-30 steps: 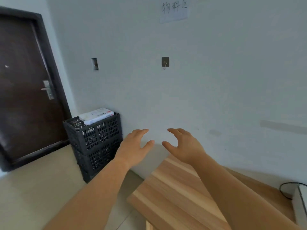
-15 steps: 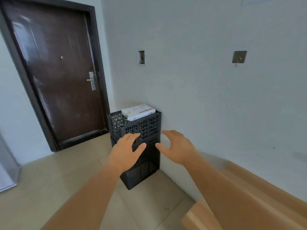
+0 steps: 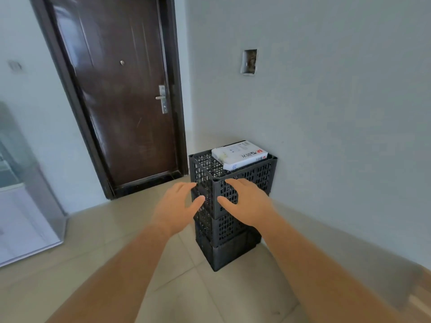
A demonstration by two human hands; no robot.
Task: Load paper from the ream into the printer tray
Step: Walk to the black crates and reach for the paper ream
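Note:
A white wrapped ream of paper (image 3: 240,155) lies flat on top of a stack of black perforated crates (image 3: 254,178) against the wall. My left hand (image 3: 177,207) and my right hand (image 3: 247,201) are stretched forward side by side, palms down, fingers spread, in front of the crates' near corner. Both hands are empty and well short of the ream. No printer is in view.
A dark brown door (image 3: 121,94) with a metal handle stands closed to the left of the crates. A pale cabinet (image 3: 21,206) sits at the far left. A wooden table corner (image 3: 419,299) shows at the bottom right. Tiled floor lies between me and the crates.
The view has swung left and moved nearer the crates; the wooden table has slid almost out of the frame. Both hands stay open and now overlap the crates' near corner.

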